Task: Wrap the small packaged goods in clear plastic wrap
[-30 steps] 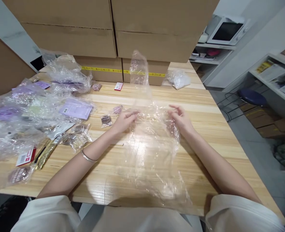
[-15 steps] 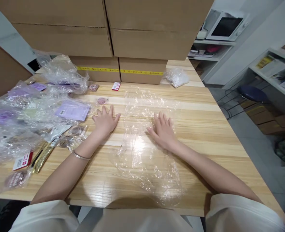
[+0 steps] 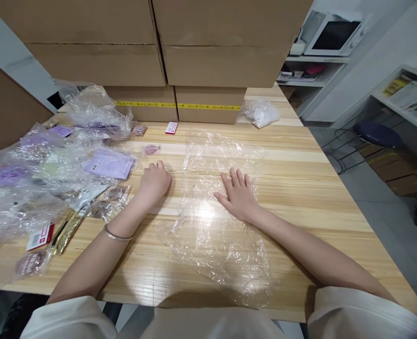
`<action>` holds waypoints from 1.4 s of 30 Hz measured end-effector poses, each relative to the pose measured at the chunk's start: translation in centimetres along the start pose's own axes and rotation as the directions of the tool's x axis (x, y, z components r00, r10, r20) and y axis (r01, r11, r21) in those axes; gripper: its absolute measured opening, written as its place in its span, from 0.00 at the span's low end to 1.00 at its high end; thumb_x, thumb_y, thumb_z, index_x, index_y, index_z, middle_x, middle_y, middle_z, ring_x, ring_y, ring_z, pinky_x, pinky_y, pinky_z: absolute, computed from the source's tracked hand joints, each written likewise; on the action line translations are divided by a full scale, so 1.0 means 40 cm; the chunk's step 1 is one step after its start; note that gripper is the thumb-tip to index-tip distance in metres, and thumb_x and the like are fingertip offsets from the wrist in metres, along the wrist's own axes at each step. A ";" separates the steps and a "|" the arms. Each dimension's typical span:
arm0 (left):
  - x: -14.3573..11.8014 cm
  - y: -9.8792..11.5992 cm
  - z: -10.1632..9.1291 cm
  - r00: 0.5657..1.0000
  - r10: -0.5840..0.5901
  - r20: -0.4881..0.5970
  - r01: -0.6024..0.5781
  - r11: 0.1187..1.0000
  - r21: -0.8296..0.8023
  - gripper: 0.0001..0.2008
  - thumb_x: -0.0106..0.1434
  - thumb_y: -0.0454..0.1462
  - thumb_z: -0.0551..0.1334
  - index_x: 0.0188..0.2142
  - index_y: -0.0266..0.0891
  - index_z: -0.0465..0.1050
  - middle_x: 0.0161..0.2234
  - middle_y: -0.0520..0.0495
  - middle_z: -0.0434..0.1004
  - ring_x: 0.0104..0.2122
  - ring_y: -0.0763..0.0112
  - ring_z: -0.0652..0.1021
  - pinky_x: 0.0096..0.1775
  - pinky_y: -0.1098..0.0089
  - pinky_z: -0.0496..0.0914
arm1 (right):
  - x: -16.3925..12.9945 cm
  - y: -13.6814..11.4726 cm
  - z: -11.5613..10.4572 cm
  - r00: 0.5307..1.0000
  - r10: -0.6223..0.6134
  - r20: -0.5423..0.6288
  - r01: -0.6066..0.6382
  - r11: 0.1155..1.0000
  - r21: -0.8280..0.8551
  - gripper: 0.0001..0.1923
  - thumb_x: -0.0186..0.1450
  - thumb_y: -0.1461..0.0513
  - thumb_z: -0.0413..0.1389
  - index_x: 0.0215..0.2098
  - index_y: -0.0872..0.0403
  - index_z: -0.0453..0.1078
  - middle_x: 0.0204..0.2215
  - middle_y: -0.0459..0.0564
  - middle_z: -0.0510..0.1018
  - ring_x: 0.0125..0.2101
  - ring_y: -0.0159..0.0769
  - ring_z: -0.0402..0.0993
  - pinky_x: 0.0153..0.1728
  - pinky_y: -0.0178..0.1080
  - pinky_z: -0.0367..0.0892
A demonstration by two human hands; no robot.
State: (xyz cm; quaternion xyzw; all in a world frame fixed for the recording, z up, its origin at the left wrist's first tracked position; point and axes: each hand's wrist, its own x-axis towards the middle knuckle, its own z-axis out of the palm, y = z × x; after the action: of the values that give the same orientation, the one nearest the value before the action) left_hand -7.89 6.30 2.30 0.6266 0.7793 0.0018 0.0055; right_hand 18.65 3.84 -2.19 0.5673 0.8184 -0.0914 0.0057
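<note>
A large clear plastic bag (image 3: 203, 240) lies flat and crinkled on the wooden table (image 3: 307, 188). My right hand (image 3: 239, 195) rests palm down on its right part, fingers spread. To the left of the bag, my left hand (image 3: 155, 180) is curled into a loose fist on the bare wood. No object shows in it, and its fingertips are tucked out of sight. Just beyond that fist are a small pinkish packet (image 3: 152, 149) and, further back, a red and white card-like pack (image 3: 171, 127). A lilac pouch (image 3: 109, 162) lies to its left.
Heaped clear plastic-wrapped packets (image 3: 49, 160) cover the table's left side, with gold stick packs (image 3: 70, 230) near the front. Stacked cardboard boxes (image 3: 208, 61) stand along the back. A crumpled white plastic bag (image 3: 261, 113) sits at the back right.
My left hand has gone from flat with spread fingers to curled in a fist, in nearly the same spot. My right hand stays spread on the plastic bag.
</note>
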 end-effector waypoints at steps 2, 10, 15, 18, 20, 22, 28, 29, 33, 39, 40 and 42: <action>0.054 -0.007 -0.017 0.994 -0.003 -0.112 0.001 1.000 -0.020 0.23 0.68 0.38 0.49 0.56 0.24 0.65 0.50 0.23 0.70 0.49 0.42 0.74 0.49 0.53 0.68 | 0.002 0.002 0.003 1.000 -0.002 -0.005 0.002 1.000 0.001 0.43 0.71 0.40 0.36 0.73 0.58 0.42 0.73 0.61 0.38 0.71 0.60 0.29 0.68 0.61 0.33; 0.235 -0.040 0.006 0.970 -0.222 -0.095 0.218 0.975 -0.048 0.32 0.66 0.50 0.52 0.59 0.27 0.66 0.60 0.22 0.60 0.55 0.35 0.69 0.52 0.49 0.65 | 0.001 0.007 0.005 0.999 -0.024 -0.023 0.025 0.999 0.031 0.45 0.69 0.38 0.36 0.73 0.57 0.43 0.73 0.58 0.39 0.71 0.59 0.28 0.68 0.62 0.32; 0.185 -0.010 -0.017 0.991 -0.118 -0.069 0.121 0.992 0.045 0.28 0.64 0.43 0.54 0.58 0.25 0.66 0.56 0.19 0.65 0.51 0.38 0.73 0.49 0.53 0.66 | -0.005 0.028 -0.029 0.996 -0.084 0.005 0.081 0.972 0.222 0.44 0.70 0.38 0.31 0.74 0.56 0.38 0.73 0.55 0.37 0.71 0.52 0.26 0.68 0.60 0.33; 0.136 0.038 -0.030 0.999 0.032 0.019 -0.035 0.985 0.170 0.24 0.64 0.37 0.53 0.56 0.23 0.66 0.50 0.21 0.71 0.50 0.43 0.74 0.48 0.57 0.66 | 0.001 0.051 -0.054 0.999 -0.041 0.022 0.028 0.910 0.413 0.39 0.72 0.42 0.27 0.74 0.53 0.37 0.73 0.52 0.41 0.71 0.47 0.33 0.69 0.57 0.41; 0.110 0.065 -0.030 0.990 0.096 0.099 -0.114 0.973 0.202 0.22 0.64 0.33 0.52 0.55 0.24 0.66 0.47 0.24 0.75 0.49 0.46 0.75 0.48 0.59 0.65 | 0.004 0.065 -0.068 1.000 0.011 0.028 -0.023 0.855 0.518 0.38 0.73 0.44 0.27 0.74 0.52 0.39 0.72 0.51 0.46 0.71 0.46 0.40 0.68 0.54 0.48; 0.090 0.077 -0.028 0.985 0.121 0.124 -0.144 0.969 0.200 0.21 0.63 0.31 0.52 0.55 0.25 0.66 0.47 0.26 0.76 0.49 0.47 0.76 0.48 0.59 0.65 | -0.003 0.081 -0.081 0.999 0.039 -0.004 -0.029 0.809 0.586 0.35 0.73 0.45 0.29 0.73 0.50 0.44 0.71 0.52 0.51 0.70 0.45 0.47 0.66 0.52 0.55; 0.031 0.037 -0.055 0.983 0.166 0.079 -0.178 0.966 0.189 0.22 0.63 0.30 0.50 0.57 0.27 0.66 0.47 0.25 0.76 0.49 0.44 0.75 0.46 0.57 0.66 | -0.122 0.179 -0.121 0.968 -0.187 -0.168 0.241 0.880 0.410 0.25 0.72 0.55 0.44 0.66 0.47 0.59 0.67 0.54 0.62 0.68 0.46 0.52 0.66 0.55 0.53; 0.021 0.026 -0.067 0.980 0.183 0.080 -0.194 0.966 0.168 0.23 0.63 0.29 0.51 0.57 0.28 0.66 0.46 0.27 0.77 0.48 0.44 0.75 0.46 0.57 0.66 | -0.152 0.200 -0.124 0.965 -0.232 -0.120 0.260 0.904 0.340 0.26 0.70 0.57 0.46 0.65 0.48 0.60 0.67 0.55 0.62 0.68 0.48 0.53 0.66 0.56 0.54; -0.033 0.016 -0.121 0.966 0.254 -0.047 -0.255 0.967 -0.017 0.21 0.62 0.28 0.52 0.54 0.30 0.70 0.45 0.32 0.78 0.46 0.48 0.75 0.48 0.57 0.67 | -0.259 0.242 -0.109 0.971 -0.237 0.030 0.229 0.959 0.164 0.35 0.67 0.57 0.51 0.70 0.54 0.51 0.69 0.60 0.56 0.68 0.52 0.54 0.63 0.56 0.60; -0.165 0.148 -0.082 0.455 0.842 -0.289 -0.866 0.344 -0.363 0.19 0.70 0.31 0.50 0.56 0.43 0.70 0.57 0.47 0.75 0.53 0.58 0.71 0.51 0.59 0.69 | -0.293 0.158 -0.039 0.972 -0.211 -0.100 0.211 0.977 -0.017 0.40 0.68 0.43 0.49 0.70 0.58 0.53 0.68 0.63 0.58 0.68 0.56 0.50 0.66 0.59 0.51; -0.185 0.170 -0.051 0.324 0.910 -0.259 -0.905 0.218 -0.366 0.20 0.71 0.31 0.51 0.58 0.44 0.69 0.60 0.48 0.72 0.57 0.58 0.69 0.55 0.58 0.67 | -0.292 0.144 -0.030 0.968 -0.205 -0.147 0.199 0.979 -0.050 0.41 0.68 0.42 0.48 0.69 0.59 0.54 0.68 0.64 0.57 0.69 0.57 0.48 0.66 0.60 0.49; -0.216 0.198 0.015 0.130 0.976 -0.175 -0.925 0.055 -0.377 0.22 0.72 0.33 0.52 0.63 0.48 0.65 0.66 0.51 0.64 0.65 0.57 0.61 0.62 0.56 0.60 | -0.294 0.130 -0.019 0.949 -0.222 -0.223 0.208 0.975 -0.084 0.39 0.68 0.44 0.49 0.68 0.60 0.56 0.68 0.64 0.56 0.69 0.58 0.47 0.65 0.61 0.48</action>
State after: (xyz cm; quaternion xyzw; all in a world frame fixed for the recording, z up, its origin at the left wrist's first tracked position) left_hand 1.71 -0.45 1.83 0.9642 0.1518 0.1235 0.1791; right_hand 27.76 -5.19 -0.87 0.4811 0.8728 -0.0007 -0.0826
